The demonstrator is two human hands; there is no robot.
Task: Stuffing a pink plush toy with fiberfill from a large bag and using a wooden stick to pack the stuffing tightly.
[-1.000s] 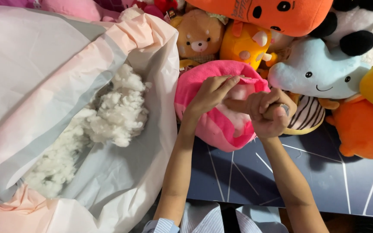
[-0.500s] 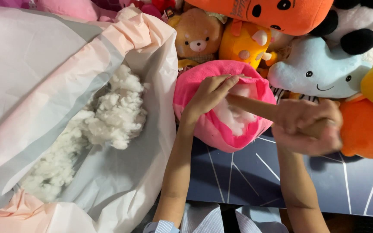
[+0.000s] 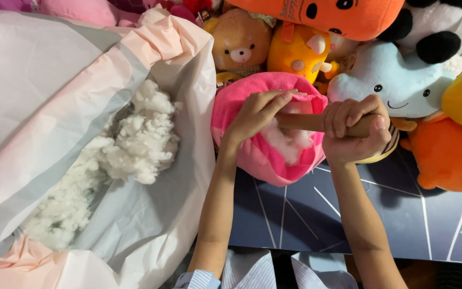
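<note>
Your left hand (image 3: 255,112) grips the upper rim of the pink plush shell (image 3: 266,131), fingers curled over the fabric edge and pinching it back, seemingly to hold the opening wide. Your right hand (image 3: 356,131) is wrapped in a closed fist around a wooden stick (image 3: 308,122), all fingers pressed tight about its thick end. The stick lies nearly level, its far end passing under your left fingers and into the opening, where white stuffing (image 3: 290,144) shows; that angle suits pushing the filling deeper. The shell rests on the dark blue bench (image 3: 348,214) just ahead of you, between your two hands, its mouth turned toward your right fist.

To your left, a large pale plastic bag (image 3: 54,107) lies open with a heap of loose white filling (image 3: 124,144) inside, close enough to reach. Finished toys crowd the far edge: a brown bear (image 3: 241,45), a yellow plush (image 3: 298,51), a light blue one (image 3: 391,80) and orange ones (image 3: 447,155) just beside your right hand.
</note>
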